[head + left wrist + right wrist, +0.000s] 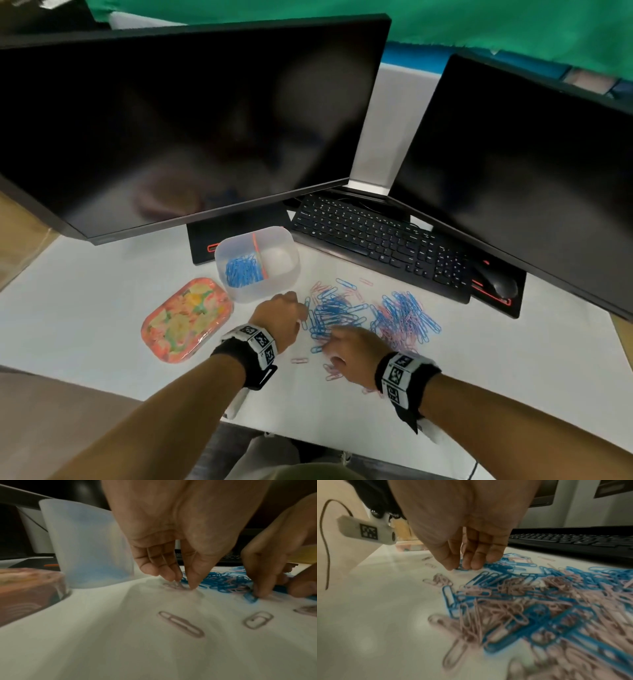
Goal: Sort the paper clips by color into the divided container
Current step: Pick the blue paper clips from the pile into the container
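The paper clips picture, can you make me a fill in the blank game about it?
1. The clips already in the divided container are all ____.
2. The loose pile of paper clips on the desk mixes blue with ____.
3. The container's other compartment holds ____ clips.
4. The flowery lid lies to the ____ of the container.

Missing words: blue; pink; no; left

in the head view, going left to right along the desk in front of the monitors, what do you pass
floral lid → divided container → left hand → blue paper clips → mixed blue and pink pile → mouse
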Tool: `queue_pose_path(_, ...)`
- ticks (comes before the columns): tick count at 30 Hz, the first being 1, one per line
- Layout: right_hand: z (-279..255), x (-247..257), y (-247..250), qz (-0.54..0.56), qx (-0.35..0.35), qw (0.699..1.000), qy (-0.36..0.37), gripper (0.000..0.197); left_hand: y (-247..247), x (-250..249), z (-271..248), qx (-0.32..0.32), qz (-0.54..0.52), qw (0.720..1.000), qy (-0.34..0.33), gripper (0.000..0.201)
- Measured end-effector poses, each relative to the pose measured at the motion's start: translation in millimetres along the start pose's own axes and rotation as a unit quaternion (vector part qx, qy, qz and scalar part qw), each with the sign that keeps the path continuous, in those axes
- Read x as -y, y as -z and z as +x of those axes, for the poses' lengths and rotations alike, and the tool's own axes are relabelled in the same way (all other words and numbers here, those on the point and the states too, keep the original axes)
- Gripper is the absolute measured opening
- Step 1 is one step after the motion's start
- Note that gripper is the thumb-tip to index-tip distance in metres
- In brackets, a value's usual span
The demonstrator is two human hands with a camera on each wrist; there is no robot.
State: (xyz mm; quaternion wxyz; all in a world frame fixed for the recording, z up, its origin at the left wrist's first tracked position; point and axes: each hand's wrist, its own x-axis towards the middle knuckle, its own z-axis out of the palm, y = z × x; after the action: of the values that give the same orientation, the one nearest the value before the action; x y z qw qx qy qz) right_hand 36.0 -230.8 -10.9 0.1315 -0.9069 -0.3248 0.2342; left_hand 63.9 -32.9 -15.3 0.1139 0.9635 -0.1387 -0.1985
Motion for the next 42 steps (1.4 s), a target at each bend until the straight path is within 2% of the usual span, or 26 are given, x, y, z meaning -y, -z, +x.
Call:
queue_pose_path(5,-4.3,-6.5,-8.8,0.005,-0.038,0.999,-0.003,0.021,-9.0,3.3,-5.8,-0.007,0.011,1.000,0.001,0.022)
queue_pose_path(8,-3.9,-4.8,-6.0,0.027,-0.054,0.998,0.004,0.017,-11.8,2.0,-6.4,-0.013,0.021,0.999,-0.025,0.023)
queue_pose_path(12,1.0,-1.8,-7.6,0.042,-0.046,0.998,-0.005,0.011,-12.9,1.3,-4.8,-0.028,0.003,0.999,-0.040,0.033)
queue_pose_path(17,6.1,-1.9,-9.2,0.046,-0.028,0.998,-0.034,0.021,-12.3,-0.2,-2.3,-0.034,0.036,0.996,-0.076,0.025)
queue_pose_path(22,5.9,-3.9,-9.4,0.055,-0.022,0.997,-0.050,0.017,-12.1,-0.1,1.2,-0.029,0.067,0.993,-0.094,0.019)
queue_pose_path(24,6.0,-5.7,-6.8,0.079,-0.035,0.994,-0.063,0.017,-12.7,0.3,1.0,-0.034,0.054,0.994,-0.094,0.018)
queue_pose_path(26,7.2,-7.3,-2.2,0.114,-0.056,0.989,-0.076,0.015,-12.7,0.6,-0.1,-0.049,-0.005,0.995,-0.082,0.015)
queue_pose_path(30,9.9,-10.6,9.3,0.235,-0.090,0.957,-0.147,0.016,-9.2,2.0,-1.1,-0.066,-0.182,0.981,0.016,0.009)
queue_pose_path(33,17.5,-14.6,14.2,0.308,-0.080,0.928,-0.192,0.023,-5.0,0.0,1.9,-0.074,-0.233,0.969,0.046,0.022)
queue_pose_path(35,26.0,-15.5,17.7,0.382,-0.063,0.894,-0.225,0.027,-2.9,-1.7,5.4,-0.087,-0.263,0.959,0.063,0.035)
queue_pose_path(37,33.3,-14.3,21.3,0.476,-0.048,0.842,-0.248,0.022,-1.9,-2.7,9.3,-0.087,-0.277,0.953,0.089,0.038)
queue_pose_path(39,37.3,-10.6,27.3,0.544,-0.043,0.796,-0.263,0.020,-1.4,-4.1,13.1,-0.072,-0.278,0.952,0.110,0.034)
queue_pose_path(40,39.1,-8.8,30.1,0.560,-0.044,0.783,-0.266,0.021,-1.2,-4.6,15.3,-0.064,-0.283,0.949,0.122,0.029)
queue_pose_path(42,43.6,-5.7,32.2,0.548,-0.047,0.785,-0.284,0.019,-0.9,-6.5,19.6,-0.055,-0.285,0.946,0.145,0.017)
